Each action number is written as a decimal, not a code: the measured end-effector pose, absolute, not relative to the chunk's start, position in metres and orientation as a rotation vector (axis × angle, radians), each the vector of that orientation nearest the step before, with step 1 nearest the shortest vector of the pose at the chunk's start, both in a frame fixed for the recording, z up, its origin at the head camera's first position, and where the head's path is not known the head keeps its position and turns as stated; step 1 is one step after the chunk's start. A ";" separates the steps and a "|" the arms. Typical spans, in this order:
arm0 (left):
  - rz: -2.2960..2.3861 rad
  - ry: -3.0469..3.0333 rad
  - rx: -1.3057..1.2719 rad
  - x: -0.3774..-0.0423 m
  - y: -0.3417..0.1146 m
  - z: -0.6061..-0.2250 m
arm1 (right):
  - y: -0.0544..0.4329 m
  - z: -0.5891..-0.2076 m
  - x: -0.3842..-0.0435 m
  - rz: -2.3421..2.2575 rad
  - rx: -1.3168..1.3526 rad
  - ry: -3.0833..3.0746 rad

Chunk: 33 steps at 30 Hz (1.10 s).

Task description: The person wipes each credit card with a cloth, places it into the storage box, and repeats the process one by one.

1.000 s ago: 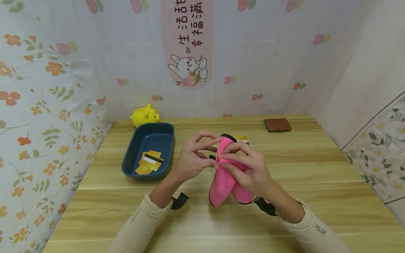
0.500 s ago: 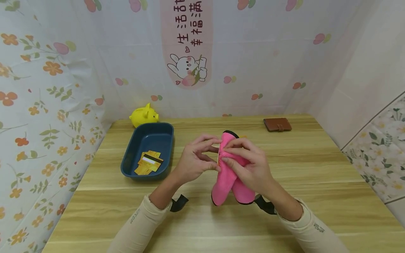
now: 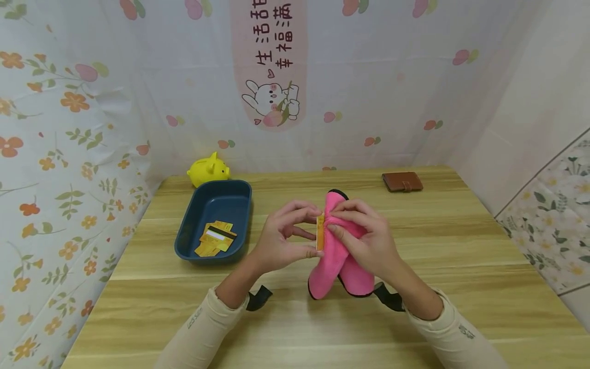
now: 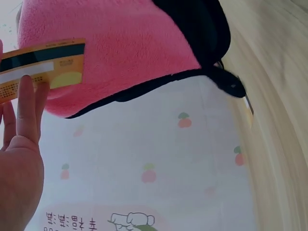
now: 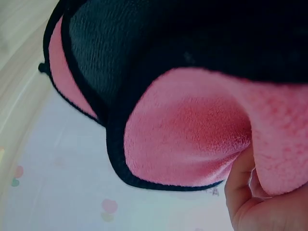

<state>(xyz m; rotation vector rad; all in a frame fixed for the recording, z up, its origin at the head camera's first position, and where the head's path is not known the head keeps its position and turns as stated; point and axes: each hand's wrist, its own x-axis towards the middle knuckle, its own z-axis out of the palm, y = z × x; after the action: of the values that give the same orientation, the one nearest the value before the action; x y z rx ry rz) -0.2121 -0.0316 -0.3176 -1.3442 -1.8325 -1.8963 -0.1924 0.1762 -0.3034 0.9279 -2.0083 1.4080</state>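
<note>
My left hand [image 3: 288, 238] holds a golden-yellow card [image 3: 320, 233] by its edges, thumb below and fingers above. In the left wrist view the card [image 4: 70, 60] shows a black magnetic stripe and a white strip. Right beside it, my right hand [image 3: 366, 241] pinches a bunched pink plush cloth [image 3: 329, 271] with black trim. Part of the cloth hangs down towards the table. The right wrist view shows the cloth [image 5: 192, 125] folded between the right fingers, with a dark side above.
A dark blue tray [image 3: 182, 241] at left contains several golden cards [image 3: 218, 238]. Behind it stands a yellow piggy bank [image 3: 207, 170]. A brown wallet [image 3: 402, 181] lies at the back right of the wooden table [image 3: 286, 328]. Black straps [image 3: 259, 298] hang by the wrists.
The pink cloth has shifted slightly right relative to the card, exposing more of the card's yellow face. A card on the table behind, visible earlier, is now hidden in the head view.
</note>
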 end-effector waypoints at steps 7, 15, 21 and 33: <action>-1.866 -1.825 -1.368 -0.209 -0.037 -0.313 | 0.180 -0.307 -0.191 1.450 0.891 -2.056; -1.849 -1.760 -1.373 -0.209 -0.042 -0.309 | 0.180 -0.306 -0.192 1.435 0.895 -2.071; -1.841 -1.718 -1.358 -0.208 -0.047 -0.307 | 0.179 -0.307 -0.191 1.445 0.873 -2.072; -1.854 -1.672 -1.352 -0.205 -0.050 -0.306 | 0.181 -0.309 -0.185 1.482 0.777 -2.099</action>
<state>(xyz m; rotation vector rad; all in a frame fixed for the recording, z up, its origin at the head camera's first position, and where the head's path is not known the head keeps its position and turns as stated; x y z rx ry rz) -0.2055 -0.0498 -0.3061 -1.3517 -1.6718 -1.8541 -0.1852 0.1811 -0.3085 0.7770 -2.0985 1.4821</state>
